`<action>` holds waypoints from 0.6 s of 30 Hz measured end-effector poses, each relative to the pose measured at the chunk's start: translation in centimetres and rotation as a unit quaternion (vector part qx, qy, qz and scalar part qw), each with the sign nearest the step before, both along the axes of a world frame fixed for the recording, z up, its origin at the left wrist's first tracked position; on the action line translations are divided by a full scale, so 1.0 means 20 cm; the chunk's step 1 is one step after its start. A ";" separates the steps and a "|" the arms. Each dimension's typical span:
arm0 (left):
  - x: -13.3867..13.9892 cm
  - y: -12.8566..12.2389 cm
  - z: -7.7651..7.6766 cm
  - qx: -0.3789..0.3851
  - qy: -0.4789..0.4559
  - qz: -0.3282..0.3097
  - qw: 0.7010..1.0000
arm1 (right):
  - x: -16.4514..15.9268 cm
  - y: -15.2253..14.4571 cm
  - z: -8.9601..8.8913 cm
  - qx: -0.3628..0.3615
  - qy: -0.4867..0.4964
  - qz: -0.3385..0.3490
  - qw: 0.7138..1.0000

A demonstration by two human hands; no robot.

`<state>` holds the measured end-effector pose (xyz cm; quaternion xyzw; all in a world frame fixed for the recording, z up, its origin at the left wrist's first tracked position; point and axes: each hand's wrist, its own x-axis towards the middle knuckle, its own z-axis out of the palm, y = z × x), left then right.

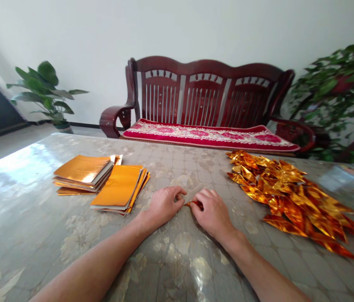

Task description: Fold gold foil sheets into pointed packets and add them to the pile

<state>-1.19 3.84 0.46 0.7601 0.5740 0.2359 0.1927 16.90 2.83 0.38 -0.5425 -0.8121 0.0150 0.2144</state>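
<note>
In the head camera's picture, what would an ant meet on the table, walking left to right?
Two stacks of flat, shiny orange-gold sheets → the person's bare left hand → the bare right hand → a heap of pointy, folded, shiny orange-gold foil pieces.

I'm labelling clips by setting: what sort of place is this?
Probably a home's living room, judging by the wooden settee, its floral seat cover and the potted plant at left.
</note>
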 end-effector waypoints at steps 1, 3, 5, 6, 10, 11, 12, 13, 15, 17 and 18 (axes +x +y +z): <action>0.00 0.00 0.00 0.000 -0.002 0.000 1.000 | 0.00 0.00 0.00 -0.003 0.005 -0.001 1.000; 0.00 0.00 0.00 -0.001 -0.007 0.002 1.000 | 0.00 0.00 0.00 -0.007 0.013 -0.001 1.000; 0.00 0.00 0.00 -0.004 -0.013 0.003 1.000 | 0.00 0.01 0.00 -0.009 0.018 0.001 1.000; 0.00 0.01 0.00 -0.007 -0.016 0.003 1.000 | 0.01 0.01 0.00 -0.010 0.019 0.002 1.000; 0.00 0.00 0.00 -0.003 -0.021 0.019 1.000 | 0.01 0.01 0.00 -0.010 0.019 0.005 1.000; -0.01 -0.01 0.00 0.009 -0.019 0.026 0.999 | 0.01 0.01 0.00 -0.009 0.020 0.006 1.000; -0.01 -0.02 0.00 0.026 -0.015 0.031 0.999 | 0.01 0.01 0.00 -0.008 0.021 0.009 1.000; -0.02 -0.03 0.00 0.046 -0.008 0.030 0.998 | 0.01 0.01 0.00 -0.007 0.023 0.012 1.000; -0.03 -0.07 0.01 0.076 0.016 0.012 0.997 | 0.01 0.00 0.00 -0.007 0.028 0.016 0.999; -0.04 -0.11 0.01 0.077 0.042 -0.009 0.996 | 0.01 0.00 0.00 -0.007 0.031 0.017 0.999; -0.03 -0.12 0.01 0.071 0.056 -0.017 0.996 | 0.01 0.00 0.00 -0.008 0.032 0.017 0.999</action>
